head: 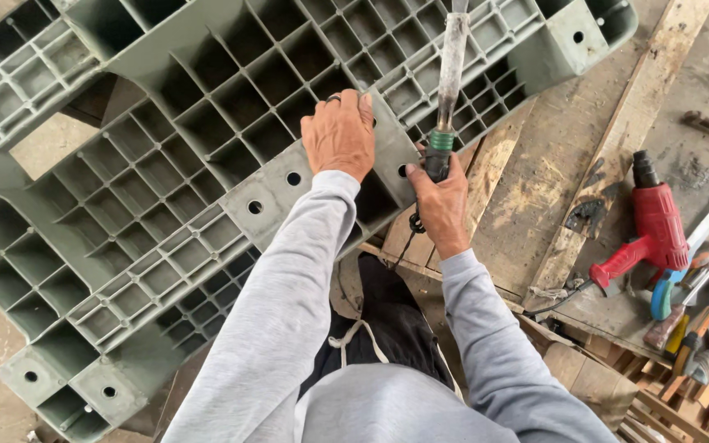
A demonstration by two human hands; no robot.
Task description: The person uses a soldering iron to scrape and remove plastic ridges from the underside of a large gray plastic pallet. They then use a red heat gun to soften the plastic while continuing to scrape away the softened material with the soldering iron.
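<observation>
Left hand (339, 134) is pressing flat, fingers together, on the grey pallet (166, 197), which is filling the view from 9 to 12 o'clock. Right hand (441, 201) is gripping a tool handle (439, 156), fist closed; its blade (453, 61) is lying across the grid toward 12. No finished work is showing yet. Pallet edge is running just under both hands. Open planks (535, 197) at 3 o'clock; heat gun (654, 226) further out.

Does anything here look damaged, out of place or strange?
The grey-green plastic pallet lies tilted, with its ribbed underside up. The tool in the right hand has a worn, crusted blade. The left hand rests on the pallet.
</observation>
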